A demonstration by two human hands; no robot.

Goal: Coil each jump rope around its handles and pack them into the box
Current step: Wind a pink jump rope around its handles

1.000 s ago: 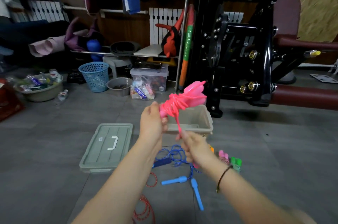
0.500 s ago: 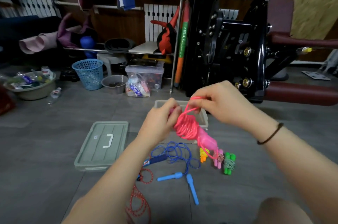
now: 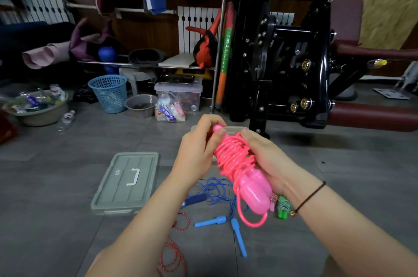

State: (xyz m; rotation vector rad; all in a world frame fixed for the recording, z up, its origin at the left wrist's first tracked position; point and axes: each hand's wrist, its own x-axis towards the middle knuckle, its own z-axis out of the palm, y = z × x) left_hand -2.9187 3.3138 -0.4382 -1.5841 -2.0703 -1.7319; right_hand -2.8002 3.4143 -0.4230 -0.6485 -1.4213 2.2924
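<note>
1. Head view, what has changed: a second ago the left hand (image 3: 199, 145) held the pink jump rope (image 3: 233, 154) up with its bulbous handle heads pointing away, and the right hand (image 3: 267, 159) pulled the cord from below. Half a second ago the bundle had tipped over and the right hand was above it, leading a loop. Now the right hand has dropped alongside the bundle, and the handle heads (image 3: 255, 190) point down toward the person.
2. Head view, what it means: the winding looks nearly finished. Most of the cord sits in tight turns around the handles, but one slack loop hangs under the heads. It likely needs tucking in before the bundle goes into the box.
3. Head view, the fingers: the left hand's fingers (image 3: 209, 128) are curled and pinch the far end of the handles, where a pink tip shows between them. The right hand grips the coil from the side, with the thumb on top and the palm against the turns; its other fingers are hidden behind the rope.
4. Head view, where things are: the rope is held in the air, above and in front of the box (image 3: 236, 128). The box stands on the floor (image 3: 56, 186), and only its rim shows past the hands. Its lid (image 3: 126, 181) lies on the floor to the left. Below the hands, a blue jump rope (image 3: 217, 188) and a red rope (image 3: 174, 251) lie uncoiled on the floor. A wound green bundle (image 3: 282, 207) sits just under the right wrist.
</note>
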